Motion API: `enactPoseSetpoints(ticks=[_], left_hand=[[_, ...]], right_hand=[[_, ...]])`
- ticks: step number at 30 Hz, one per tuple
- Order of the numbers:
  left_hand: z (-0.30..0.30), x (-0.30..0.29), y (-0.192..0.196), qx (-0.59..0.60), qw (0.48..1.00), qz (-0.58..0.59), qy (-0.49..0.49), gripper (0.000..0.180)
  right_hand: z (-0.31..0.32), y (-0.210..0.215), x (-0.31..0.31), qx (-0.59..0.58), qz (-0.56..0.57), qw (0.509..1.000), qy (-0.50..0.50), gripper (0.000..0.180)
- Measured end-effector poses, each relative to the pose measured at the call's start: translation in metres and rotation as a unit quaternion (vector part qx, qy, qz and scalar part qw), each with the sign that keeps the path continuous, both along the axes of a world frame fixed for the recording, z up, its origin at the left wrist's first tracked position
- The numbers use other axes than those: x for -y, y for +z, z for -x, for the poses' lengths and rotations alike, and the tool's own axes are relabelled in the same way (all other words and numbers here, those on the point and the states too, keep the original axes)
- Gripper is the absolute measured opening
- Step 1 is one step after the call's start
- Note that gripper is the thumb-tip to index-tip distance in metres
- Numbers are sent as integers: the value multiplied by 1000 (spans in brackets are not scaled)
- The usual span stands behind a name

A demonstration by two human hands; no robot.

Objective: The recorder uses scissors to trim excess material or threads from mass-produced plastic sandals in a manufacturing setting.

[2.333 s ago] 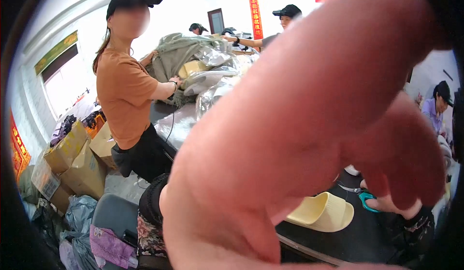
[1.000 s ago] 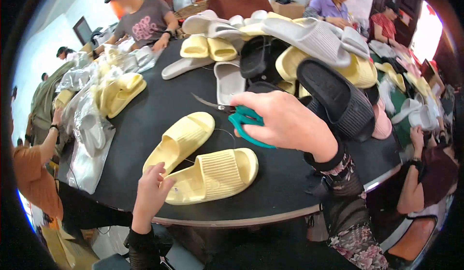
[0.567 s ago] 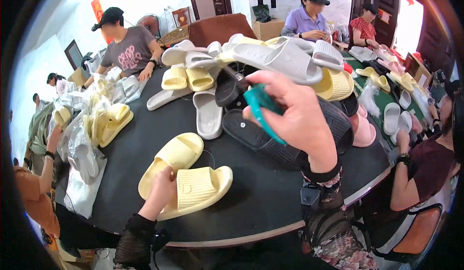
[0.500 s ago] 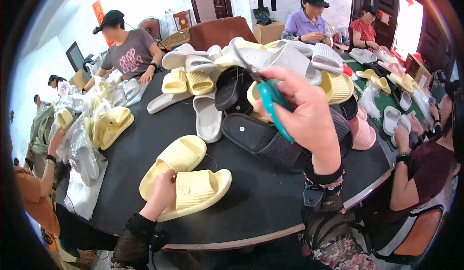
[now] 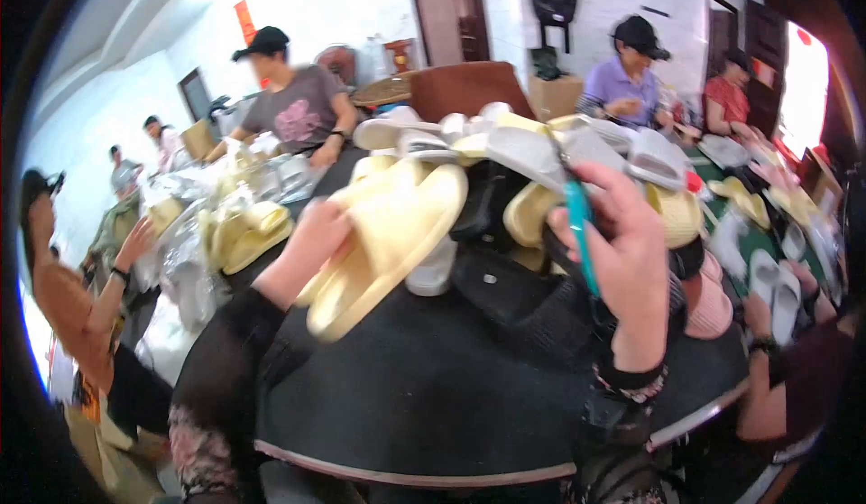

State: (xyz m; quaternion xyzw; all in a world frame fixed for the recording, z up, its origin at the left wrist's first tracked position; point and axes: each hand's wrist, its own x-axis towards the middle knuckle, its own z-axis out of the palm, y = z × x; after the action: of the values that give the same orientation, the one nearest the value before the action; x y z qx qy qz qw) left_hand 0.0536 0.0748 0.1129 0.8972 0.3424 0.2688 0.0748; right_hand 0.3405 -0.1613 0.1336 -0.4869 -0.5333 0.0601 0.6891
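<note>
Grip of the left hand (image 5: 316, 240) was clenched around a yellow slipper (image 5: 410, 233), raised over the left side of the table (image 5: 406, 423); blur obscured whether a second was held with it. Right hand (image 5: 630, 256) grasped teal-handled scissors (image 5: 578, 229), blades upward. Beside it lay a black slipper (image 5: 514, 301). Beyond, a mixed slipper pile (image 5: 523, 154) stood toward the far edge, pink slippers (image 5: 709, 307) near the right edge.
</note>
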Motion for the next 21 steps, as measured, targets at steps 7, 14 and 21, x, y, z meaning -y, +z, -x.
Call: enactPoseSetpoints(ticks=[7, 14, 21], left_hand=[[-182, -25, 52, 116, 985, 117, -56, 33], [-194, 2, -16, 250, 967, -21, -41, 27], [-121, 11, -41, 93, 992, 74, -46, 29]], right_hand=[[0, -2, 9, -28, 75, 997, 6, 35], [4, -6, 1, 23, 100, 995, 19, 35], [11, -9, -4, 19, 85, 996, 27, 34]])
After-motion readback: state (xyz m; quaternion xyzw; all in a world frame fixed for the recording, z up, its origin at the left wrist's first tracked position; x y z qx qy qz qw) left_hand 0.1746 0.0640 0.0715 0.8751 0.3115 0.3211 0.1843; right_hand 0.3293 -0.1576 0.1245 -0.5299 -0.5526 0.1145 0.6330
